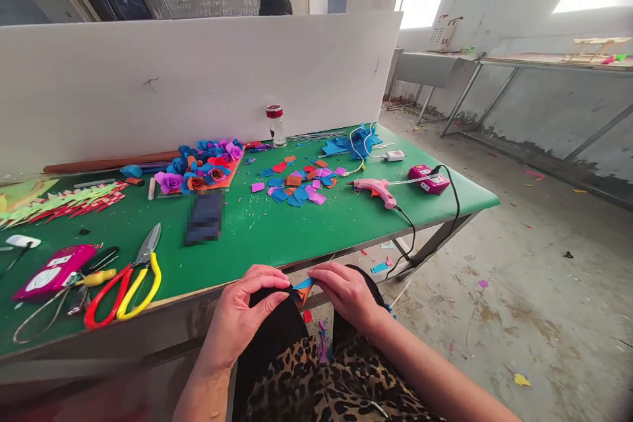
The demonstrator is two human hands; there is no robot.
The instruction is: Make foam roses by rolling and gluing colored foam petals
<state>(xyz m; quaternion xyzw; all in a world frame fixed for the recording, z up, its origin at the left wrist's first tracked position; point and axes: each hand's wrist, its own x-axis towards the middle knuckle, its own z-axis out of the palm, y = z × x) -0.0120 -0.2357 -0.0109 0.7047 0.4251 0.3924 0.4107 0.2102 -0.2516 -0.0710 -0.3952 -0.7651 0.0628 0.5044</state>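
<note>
Over my lap, in front of the table edge, a small folded piece of blue and orange paper (301,290) is held between my two hands. My left hand (250,306) pinches its left side between thumb and fingers. From the other side, the fingers of my right hand (349,291) close on the blue upper edge; the right thumb is mostly hidden. Beyond them, many cut paper pieces (293,180) in blue, orange, red and purple are scattered on the green table (277,237). Finished paper flowers (198,168) are piled to their left.
A pink glue gun (376,191) lies right, its black cord hanging over the edge, near a magenta power strip (428,179). Scissors with red and yellow handles (133,287) lie left. A lidded jar (275,125) stands before a white partition (198,79); a person's head (275,2) shows behind.
</note>
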